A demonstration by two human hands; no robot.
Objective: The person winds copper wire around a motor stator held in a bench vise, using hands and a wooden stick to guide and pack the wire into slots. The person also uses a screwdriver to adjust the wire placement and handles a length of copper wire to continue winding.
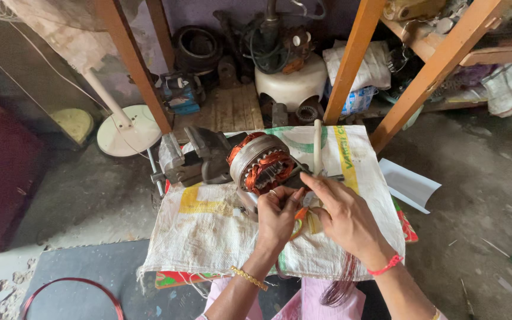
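A round motor stator (262,163) with copper-coloured windings sits clamped in a grey bench vise (192,159) on a low table covered by a white woven sack (208,228). My left hand (278,216) is just below the stator, fingers pinched on a thin copper wire. My right hand (342,216) reaches in from the right, its fingertips meeting the left hand's at the wire near the stator's lower edge. A bundle of thin copper wire (342,284) hangs below my right wrist. What exactly lies between the fingertips is hidden.
A white stick (317,148) stands upright behind the stator. Orange wooden shelf legs (134,65) frame the back, with a white fan base (128,130), motor parts and a white pump housing (291,83) behind. A white sheet (407,184) lies right; a red wire loop (69,293) lies lower left.
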